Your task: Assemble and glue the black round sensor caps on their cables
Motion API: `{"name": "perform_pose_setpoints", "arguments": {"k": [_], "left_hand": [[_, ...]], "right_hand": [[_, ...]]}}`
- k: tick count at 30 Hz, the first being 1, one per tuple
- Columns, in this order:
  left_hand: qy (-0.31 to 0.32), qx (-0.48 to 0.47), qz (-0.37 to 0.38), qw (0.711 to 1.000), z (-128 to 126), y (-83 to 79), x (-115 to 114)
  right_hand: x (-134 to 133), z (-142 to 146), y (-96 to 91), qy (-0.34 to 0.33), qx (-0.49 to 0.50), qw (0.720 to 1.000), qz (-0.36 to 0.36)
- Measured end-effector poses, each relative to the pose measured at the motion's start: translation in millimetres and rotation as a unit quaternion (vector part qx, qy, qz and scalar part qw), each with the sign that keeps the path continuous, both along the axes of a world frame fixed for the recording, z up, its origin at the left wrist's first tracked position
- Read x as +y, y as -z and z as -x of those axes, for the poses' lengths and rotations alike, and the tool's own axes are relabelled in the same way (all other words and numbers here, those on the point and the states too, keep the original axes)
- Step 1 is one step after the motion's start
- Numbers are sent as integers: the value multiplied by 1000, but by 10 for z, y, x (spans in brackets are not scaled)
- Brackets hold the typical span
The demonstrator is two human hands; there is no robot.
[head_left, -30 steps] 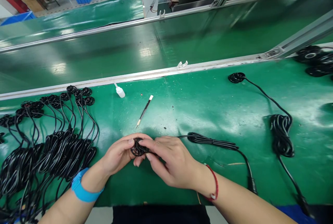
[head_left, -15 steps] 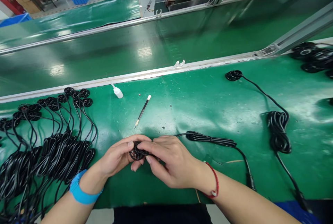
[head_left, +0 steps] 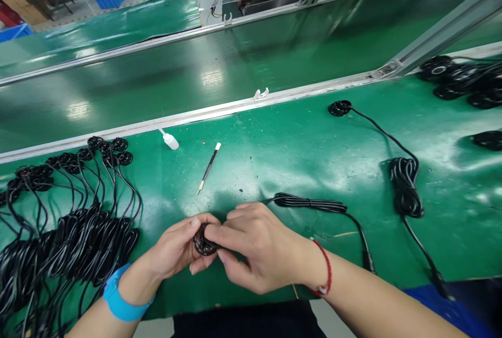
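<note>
Between my hands is a small round black part (head_left: 203,243) on a cable, held just above the green table. My left hand (head_left: 181,246) grips its rim, thumb on top and fingers behind and below. My right hand (head_left: 257,249) is closed at its right side, forefinger and thumb against the part and its cable; the fingers hide exactly what they pinch. From behind my right hand a bundled black cable (head_left: 309,202) runs right to a plug end. Beyond my hands lies a thin black-and-white brush-like tool (head_left: 209,168).
Many similar corded parts (head_left: 84,244) are heaped at left. A white squeeze bottle (head_left: 170,141) lies near the metal rail (head_left: 204,116). One coiled cable with a round end (head_left: 406,186) rests at right; more black round parts (head_left: 449,79) sit farther right, by a slanted metal post (head_left: 443,32).
The view has shifted slightly, moving the table items left in the picture. Both hands keep the round part; it appears tilted a little more, and my right fingers have shifted slightly.
</note>
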State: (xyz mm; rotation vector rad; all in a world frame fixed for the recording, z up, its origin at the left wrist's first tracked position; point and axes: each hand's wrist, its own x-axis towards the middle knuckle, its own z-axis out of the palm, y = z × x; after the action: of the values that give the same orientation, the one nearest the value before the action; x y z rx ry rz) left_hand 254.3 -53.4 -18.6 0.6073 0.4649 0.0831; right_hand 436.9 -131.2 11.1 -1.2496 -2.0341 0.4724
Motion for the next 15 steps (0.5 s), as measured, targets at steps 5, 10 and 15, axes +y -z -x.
{"name": "perform_pose_setpoints", "arguments": {"k": [5,10,15], "left_hand": [[10,9,-9,1000,-17,-28,-10],[-50,18,-72,996,-27,-85,94],[-78,3,-102,992,-27,-91,131]], "right_hand": [[-17,28,3,27,-32,999,-17],[-2,51,114,62,23,997,-44],[15,50,168,74,125,989,-27]]}}
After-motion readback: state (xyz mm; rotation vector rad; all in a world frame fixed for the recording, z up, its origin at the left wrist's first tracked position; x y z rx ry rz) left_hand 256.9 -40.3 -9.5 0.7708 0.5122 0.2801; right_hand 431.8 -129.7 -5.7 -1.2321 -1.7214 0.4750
